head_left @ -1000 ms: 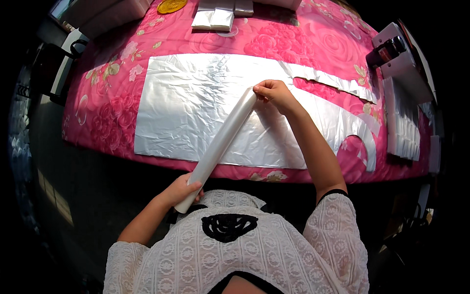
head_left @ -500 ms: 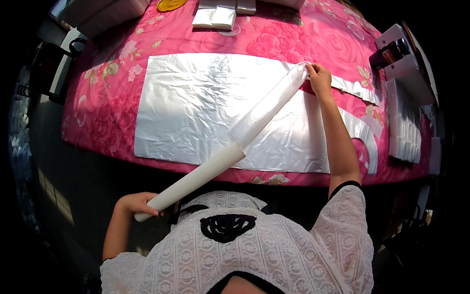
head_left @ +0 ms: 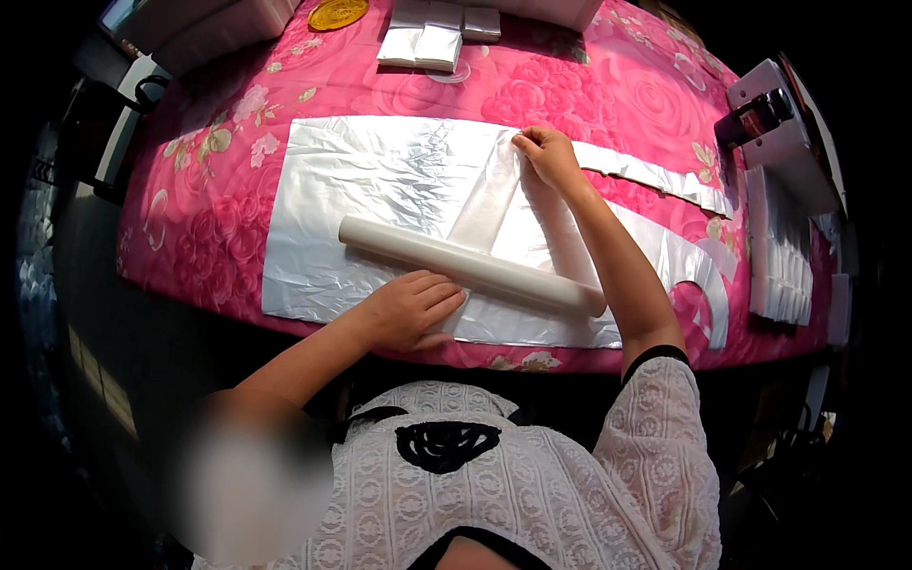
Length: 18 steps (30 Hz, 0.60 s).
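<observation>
A pale cardboard-like tube [head_left: 456, 263] lies slantwise across a stack of silvery-white plastic bags [head_left: 323, 190] with handle strips at the right. My left hand [head_left: 413, 309] rests on the bags just below the tube, its fingers stretched out and nothing visible in its grasp. Above the tube, my right hand [head_left: 543, 152] pinches the far end of a long, folded strip of translucent plastic film [head_left: 486, 195]. From that pinch the strip runs down towards the tube's middle. Whether its lower end passes under the tube is hidden.
The table has a pink rose-patterned cloth [head_left: 204, 214]. Small white packets [head_left: 423, 43] and a yellow round item [head_left: 337, 13] lie at the back. On the right are a dark bottle [head_left: 755, 119], a white box [head_left: 784, 157] and a pile of white bags [head_left: 779, 247].
The tube has gone from my left hand's grip to lying across the bags. My left hand has moved onto the stack. My right hand has shifted left with the film, now clear of the tube's end.
</observation>
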Each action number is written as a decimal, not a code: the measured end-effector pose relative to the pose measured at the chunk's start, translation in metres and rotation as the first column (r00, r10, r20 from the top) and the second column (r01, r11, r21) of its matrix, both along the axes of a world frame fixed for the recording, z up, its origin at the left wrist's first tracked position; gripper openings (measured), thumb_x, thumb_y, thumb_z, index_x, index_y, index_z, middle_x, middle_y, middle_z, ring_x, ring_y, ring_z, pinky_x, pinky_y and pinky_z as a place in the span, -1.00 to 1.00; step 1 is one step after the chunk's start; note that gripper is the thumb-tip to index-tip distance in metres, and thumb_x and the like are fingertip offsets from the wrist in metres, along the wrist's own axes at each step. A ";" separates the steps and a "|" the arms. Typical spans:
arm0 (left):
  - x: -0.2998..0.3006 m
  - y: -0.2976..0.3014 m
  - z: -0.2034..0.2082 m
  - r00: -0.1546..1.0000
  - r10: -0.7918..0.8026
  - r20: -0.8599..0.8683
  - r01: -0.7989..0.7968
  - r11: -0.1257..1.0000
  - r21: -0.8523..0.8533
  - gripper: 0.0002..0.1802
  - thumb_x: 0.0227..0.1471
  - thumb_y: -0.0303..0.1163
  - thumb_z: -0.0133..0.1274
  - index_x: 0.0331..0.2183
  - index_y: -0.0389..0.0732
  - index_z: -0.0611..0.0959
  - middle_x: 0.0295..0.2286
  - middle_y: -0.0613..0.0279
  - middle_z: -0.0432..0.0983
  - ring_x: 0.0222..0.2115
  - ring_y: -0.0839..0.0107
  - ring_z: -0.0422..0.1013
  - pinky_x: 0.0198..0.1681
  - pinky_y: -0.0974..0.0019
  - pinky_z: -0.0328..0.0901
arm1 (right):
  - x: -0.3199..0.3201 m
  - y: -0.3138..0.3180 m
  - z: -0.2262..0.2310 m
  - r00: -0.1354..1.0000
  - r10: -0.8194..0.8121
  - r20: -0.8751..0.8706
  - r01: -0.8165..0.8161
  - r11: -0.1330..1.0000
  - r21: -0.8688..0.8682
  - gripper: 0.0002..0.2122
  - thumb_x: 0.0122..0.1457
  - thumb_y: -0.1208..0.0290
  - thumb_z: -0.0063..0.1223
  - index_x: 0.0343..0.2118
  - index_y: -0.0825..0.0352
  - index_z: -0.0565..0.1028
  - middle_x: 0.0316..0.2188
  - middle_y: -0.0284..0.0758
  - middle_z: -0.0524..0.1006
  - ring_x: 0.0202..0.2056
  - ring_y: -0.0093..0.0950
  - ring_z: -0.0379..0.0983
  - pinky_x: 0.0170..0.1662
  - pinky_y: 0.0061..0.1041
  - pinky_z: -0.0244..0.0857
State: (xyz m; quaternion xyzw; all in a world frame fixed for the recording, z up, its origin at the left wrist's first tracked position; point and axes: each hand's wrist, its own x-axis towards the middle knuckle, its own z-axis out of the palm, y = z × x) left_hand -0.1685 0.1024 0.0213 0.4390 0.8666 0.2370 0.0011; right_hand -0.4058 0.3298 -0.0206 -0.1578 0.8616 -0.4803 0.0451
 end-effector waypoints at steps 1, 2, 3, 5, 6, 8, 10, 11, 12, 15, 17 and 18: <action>0.007 0.008 -0.010 1.000 0.007 0.027 -0.007 1.000 -0.016 -0.26 -0.17 -0.04 0.09 -0.05 -0.37 0.38 -0.06 -0.03 0.31 0.00 0.10 0.23 0.10 0.11 0.08 | 0.000 -0.002 0.003 1.000 -0.003 0.002 0.003 1.000 0.022 -0.79 0.05 0.35 0.08 -0.35 0.41 0.53 -0.48 -0.24 0.53 -0.45 -0.47 0.43 -0.33 -0.54 0.27; 0.012 0.013 -0.017 0.998 0.014 0.053 -0.012 0.999 -0.031 -0.18 -0.15 0.05 0.04 -0.01 -0.40 0.34 0.00 -0.08 0.25 0.06 0.06 0.16 0.15 0.09 0.01 | -0.001 -0.004 0.006 1.000 -0.007 0.004 0.006 0.999 0.044 -0.78 0.05 0.35 0.09 -0.34 0.41 0.53 -0.47 -0.23 0.54 -0.44 -0.45 0.44 -0.32 -0.53 0.28; 0.014 0.016 -0.017 0.999 0.018 0.051 -0.015 0.998 -0.068 -0.15 -0.15 0.08 0.02 0.01 -0.41 0.31 0.02 -0.11 0.21 0.09 0.04 0.11 0.17 0.08 -0.05 | -0.002 -0.004 0.008 0.996 -0.091 0.012 0.091 0.996 0.022 -0.78 0.05 0.34 0.08 -0.32 0.40 0.53 -0.45 -0.22 0.54 -0.44 -0.44 0.44 -0.31 -0.53 0.29; 0.016 0.021 -0.016 0.999 0.023 0.044 -0.016 0.990 -0.142 -0.08 -0.15 0.15 -0.02 0.04 -0.44 0.26 0.07 -0.16 0.14 0.14 0.01 0.02 0.21 0.05 -0.16 | -0.004 -0.003 0.014 0.965 -0.261 0.031 0.262 0.965 -0.019 -0.76 0.05 0.34 0.08 -0.28 0.38 0.52 -0.43 -0.22 0.54 -0.42 -0.44 0.44 -0.30 -0.53 0.30; 0.019 0.022 -0.017 0.998 0.034 0.052 -0.026 0.989 -0.147 -0.07 -0.15 0.15 -0.03 0.04 -0.44 0.26 0.07 -0.17 0.13 0.15 0.01 0.00 0.22 0.04 -0.17 | 0.004 -0.005 0.022 0.972 -0.233 0.017 0.233 0.972 -0.026 -0.76 0.05 0.33 0.08 -0.27 0.37 0.52 -0.41 -0.22 0.53 -0.42 -0.43 0.44 -0.30 -0.52 0.30; 0.024 0.024 -0.019 0.996 0.063 0.065 -0.052 0.985 -0.162 -0.07 -0.15 0.15 -0.03 0.05 -0.44 0.25 0.08 -0.18 0.11 0.16 0.01 -0.03 0.23 0.03 -0.21 | 0.039 -0.008 0.047 0.985 -0.170 -0.011 0.169 0.985 -0.040 -0.74 0.05 0.32 0.08 -0.23 0.36 0.51 -0.37 -0.21 0.52 -0.42 -0.42 0.44 -0.29 -0.51 0.31; 0.031 0.028 -0.021 0.993 0.097 0.064 -0.085 0.981 -0.172 -0.06 -0.16 0.13 -0.01 0.06 -0.43 0.23 0.10 -0.15 0.07 0.18 0.03 -0.07 0.23 0.04 -0.23 | 0.103 -0.010 0.060 0.989 0.137 -0.062 -0.132 0.988 0.082 -0.71 0.05 0.29 0.09 -0.20 0.35 0.50 -0.30 -0.25 0.49 -0.36 -0.39 0.43 -0.25 -0.46 0.31; 0.035 0.030 -0.021 0.992 0.108 0.064 -0.096 0.980 -0.173 -0.05 -0.17 0.12 0.01 0.07 -0.43 0.21 0.11 -0.14 0.06 0.19 0.04 -0.09 0.23 0.04 -0.24 | 0.138 -0.009 0.058 0.957 0.238 -0.168 -0.209 0.962 0.173 -0.69 0.02 0.29 0.11 -0.17 0.32 0.49 -0.28 -0.28 0.48 -0.33 -0.39 0.42 -0.23 -0.45 0.30; 0.038 0.032 -0.021 0.991 0.118 0.060 -0.106 0.977 -0.184 -0.05 -0.17 0.11 0.01 0.07 -0.43 0.21 0.12 -0.14 0.05 0.19 0.05 -0.09 0.23 0.05 -0.24 | 0.166 -0.007 0.055 0.902 0.344 -0.259 -0.275 0.923 0.270 -0.66 0.00 0.29 0.14 -0.14 0.29 0.47 -0.27 -0.31 0.46 -0.30 -0.38 0.40 -0.21 -0.44 0.30; 0.045 0.036 -0.022 0.989 0.138 0.046 -0.125 0.968 -0.216 -0.04 -0.18 0.10 0.03 0.09 -0.41 0.19 0.13 -0.13 0.02 0.19 0.06 -0.09 0.23 0.05 -0.23 | 0.195 0.008 0.045 0.871 0.378 -0.314 -0.219 0.871 0.440 -0.58 -0.05 0.32 0.16 -0.07 0.25 0.43 -0.26 -0.34 0.45 -0.25 -0.38 0.38 -0.18 -0.42 0.29; 0.048 0.037 -0.020 0.989 0.144 0.037 -0.131 0.961 -0.243 -0.04 -0.19 0.08 0.04 0.10 -0.40 0.18 0.14 -0.13 0.00 0.19 0.05 -0.08 0.22 0.04 -0.21 | 0.180 0.030 0.045 0.882 0.300 -0.364 -0.106 0.877 0.469 -0.56 -0.06 0.35 0.16 -0.04 0.23 0.41 -0.29 -0.35 0.46 -0.26 -0.38 0.38 -0.20 -0.42 0.29; 0.049 0.038 -0.020 0.989 0.145 0.040 -0.130 0.960 -0.249 -0.03 -0.20 0.07 0.05 0.10 -0.40 0.17 0.14 -0.13 -0.01 0.19 0.06 -0.09 0.22 0.05 -0.21 | 0.166 0.044 0.044 0.886 0.246 -0.393 -0.030 0.876 0.482 -0.57 -0.05 0.35 0.15 -0.04 0.24 0.41 -0.29 -0.35 0.46 -0.26 -0.37 0.38 -0.20 -0.42 0.29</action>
